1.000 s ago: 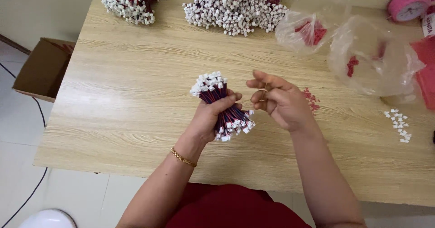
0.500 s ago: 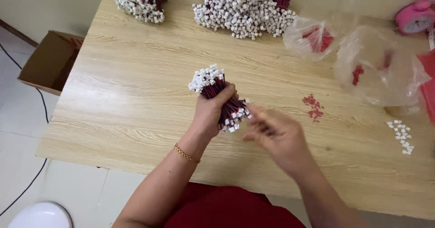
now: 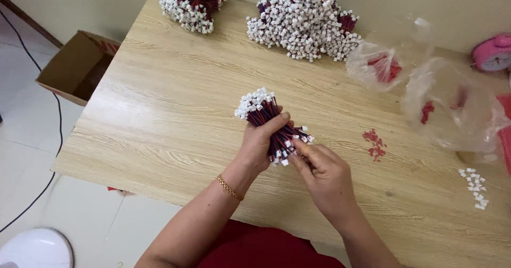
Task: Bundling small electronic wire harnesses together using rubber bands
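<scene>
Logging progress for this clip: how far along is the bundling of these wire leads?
Done: two piles of finished leads with white connectors, one small, one large, lie at the table's far edge. In hand: the left hand grips a bundle while the right hand works at its lower connectors. Left: loose white connectors, small red parts and two plastic bags.

1. The left hand (image 3: 262, 143) grips a bundle of dark red wires tipped with white plastic connectors (image 3: 269, 121) above the light wooden table (image 3: 159, 103).
2. The right hand (image 3: 326, 176), just beside the bundle, has its fingers (image 3: 299, 150) touching the lower connectors.
</scene>
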